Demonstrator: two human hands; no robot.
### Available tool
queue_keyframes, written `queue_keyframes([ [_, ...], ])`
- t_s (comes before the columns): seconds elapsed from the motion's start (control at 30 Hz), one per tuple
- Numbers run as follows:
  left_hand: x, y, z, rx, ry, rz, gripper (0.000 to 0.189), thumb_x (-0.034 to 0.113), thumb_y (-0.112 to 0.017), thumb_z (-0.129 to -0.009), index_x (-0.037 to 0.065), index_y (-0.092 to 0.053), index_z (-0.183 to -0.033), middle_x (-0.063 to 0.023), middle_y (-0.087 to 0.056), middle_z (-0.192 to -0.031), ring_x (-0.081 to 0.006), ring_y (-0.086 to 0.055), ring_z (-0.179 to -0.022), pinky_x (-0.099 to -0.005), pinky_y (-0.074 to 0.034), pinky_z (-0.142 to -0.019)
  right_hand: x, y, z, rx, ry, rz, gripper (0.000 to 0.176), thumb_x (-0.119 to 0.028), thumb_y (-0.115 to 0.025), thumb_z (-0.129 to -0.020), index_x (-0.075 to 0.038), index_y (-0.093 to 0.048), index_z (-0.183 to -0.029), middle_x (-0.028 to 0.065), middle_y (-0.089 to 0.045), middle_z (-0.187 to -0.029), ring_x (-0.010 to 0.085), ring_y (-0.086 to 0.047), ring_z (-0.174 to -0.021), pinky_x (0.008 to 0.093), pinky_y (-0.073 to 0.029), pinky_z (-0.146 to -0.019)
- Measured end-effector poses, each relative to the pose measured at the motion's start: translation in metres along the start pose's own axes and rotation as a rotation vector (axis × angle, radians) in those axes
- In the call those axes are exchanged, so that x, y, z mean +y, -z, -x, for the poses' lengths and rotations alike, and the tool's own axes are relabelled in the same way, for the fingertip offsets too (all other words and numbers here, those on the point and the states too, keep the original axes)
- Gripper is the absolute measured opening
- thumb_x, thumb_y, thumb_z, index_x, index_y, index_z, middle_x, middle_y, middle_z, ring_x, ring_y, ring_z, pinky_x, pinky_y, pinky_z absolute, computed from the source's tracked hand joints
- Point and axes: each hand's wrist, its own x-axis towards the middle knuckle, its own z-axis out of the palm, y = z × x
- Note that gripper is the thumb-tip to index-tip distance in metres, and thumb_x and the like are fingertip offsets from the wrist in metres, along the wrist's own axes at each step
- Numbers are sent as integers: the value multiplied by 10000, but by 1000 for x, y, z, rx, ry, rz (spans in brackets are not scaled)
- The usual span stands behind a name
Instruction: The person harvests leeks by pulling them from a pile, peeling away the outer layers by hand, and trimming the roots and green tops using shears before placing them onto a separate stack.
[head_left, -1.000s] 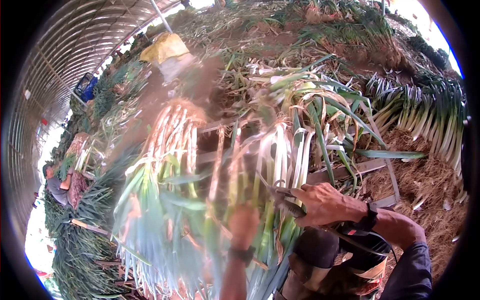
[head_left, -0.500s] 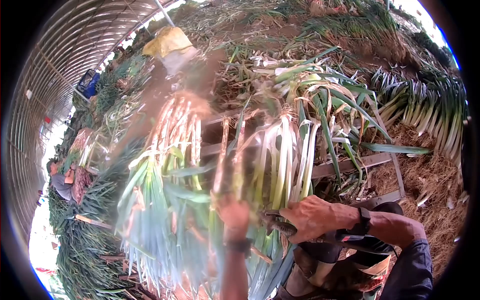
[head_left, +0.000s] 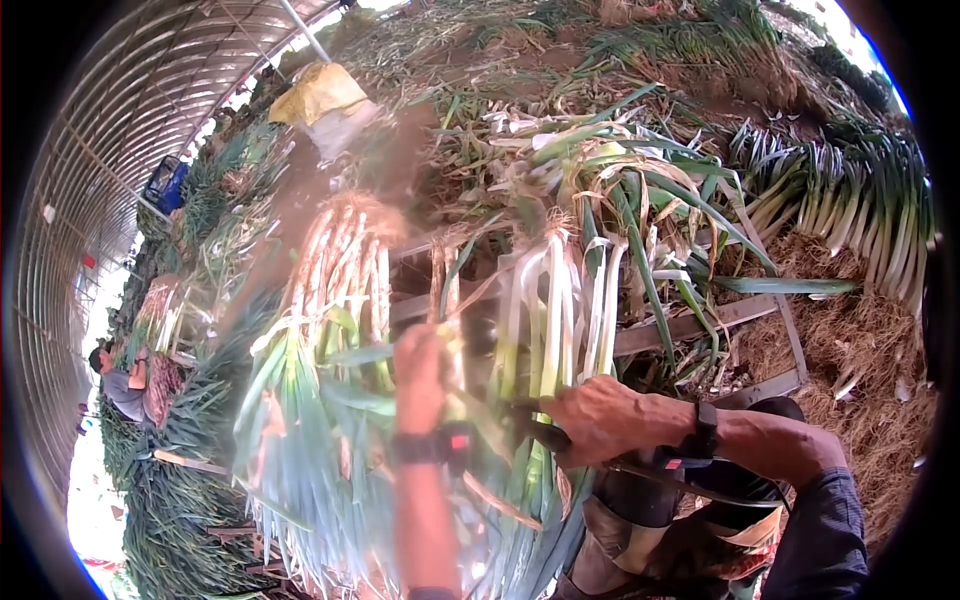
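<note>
**Two hands among the leek stalks**

A ribbed tunnel roof [head_left: 90, 170] arches over the left side, and cut greens cover the ground beneath it. A long row of leeks [head_left: 860, 220] lies on straw at the right. A wooden rack [head_left: 700, 325] stands in front of the person, with loose leafy stalks draped over it. At its left part is a thick bundle [head_left: 335, 320], roots uppermost and green leaves spread below. Far left, another person [head_left: 118, 385] crouches among the greens, and a yellow sack [head_left: 315, 92] sits further back.

The left hand [head_left: 420, 365] is raised at the middle of the rack. It is blurred, but its fingers look curled tight round a pair of thin stalks [head_left: 445, 285], just beside the bundle. The right hand [head_left: 600, 420] is lower and to the right, its fist closed on a dark tool [head_left: 535, 435] whose tip points left. Its knuckles touch the white stalks [head_left: 560, 310] standing upright on the rack.
</note>
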Motion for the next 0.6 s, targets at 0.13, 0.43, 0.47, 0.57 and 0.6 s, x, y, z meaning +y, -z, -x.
queue_keyframes([
  [0.13, 62, 23, -16, 242, 179, 124, 556, 34, -677, -841, -85, -517, -1361, -186, -691, -1150, -213, -671, -983, -324, -504, -925, -5, 9, -8, -3, -3, -29, 558, -310, -716, -754, -78, -615, -1252, 178, -669, -797, 353, -673, -660, 468, -537, -593],
  [0.43, 11, 115, -12, 287, -219, -1313, 428, -33, -658, -738, 126, -730, -1129, -111, -640, -1169, -343, -569, -1100, -438, -459, -1006, -7, -7, -13, -6, 287, 54, 359, -246, -575, -907, -87, -650, -1220, 102, -699, -783, 194, -630, -552, 356, -469, -452],
  [0.47, 4, 111, -5, 264, -295, -1380, 403, -23, -669, -739, 119, -727, -1113, -109, -634, -1143, -330, -564, -1094, -434, -460, -998, -8, -8, -15, 56, 344, 203, 316, -234, -508, -990, -96, -654, -1233, 67, -719, -776, 114, -611, -505, 293, -434, -384],
  [0.57, -27, 89, 16, 156, -482, -1462, 296, 20, -695, -752, 96, -707, -1037, -103, -614, -1046, -302, -557, -1062, -430, -464, -960, -12, -3, -30, -8, 150, -21, 375, -274, -683, -761, -13, -659, -1029, 161, -646, -829, 319, -653, -615, 444, -517, -534],
  [0.6, -33, 73, 26, 94, -509, -1419, 236, 43, -697, -763, 88, -694, -995, -101, -604, -999, -299, -560, -1043, -433, -467, -940, -12, -4, -35, -7, 105, -42, 396, -283, -718, -715, 8, -656, -977, 180, -629, -840, 359, -660, -635, 473, -533, -561],
])
